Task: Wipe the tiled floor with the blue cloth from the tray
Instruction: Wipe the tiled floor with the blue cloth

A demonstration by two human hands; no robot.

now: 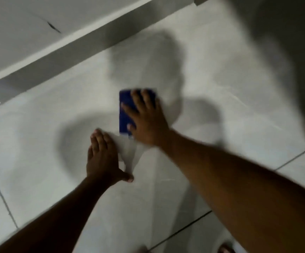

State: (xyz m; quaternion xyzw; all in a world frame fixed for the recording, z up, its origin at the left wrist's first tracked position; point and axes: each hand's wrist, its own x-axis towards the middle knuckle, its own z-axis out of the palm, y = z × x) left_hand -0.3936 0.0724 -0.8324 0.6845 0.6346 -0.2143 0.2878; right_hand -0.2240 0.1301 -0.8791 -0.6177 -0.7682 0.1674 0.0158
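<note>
The floor (212,84) is pale grey tile with dark grout lines, meeting a wall skirting along the upper left. A folded blue cloth (125,115) lies flat on it, pressed under the right hand (146,121). The left hand (102,157) rests palm-down on the tile just beside the cloth.

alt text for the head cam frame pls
A person's right hand presses a folded blue cloth flat on a pale tiled floor, while the left hand rests palm-down on the tile beside it. A grey baseboard runs diagonally behind; the image is motion-blurred.
</note>
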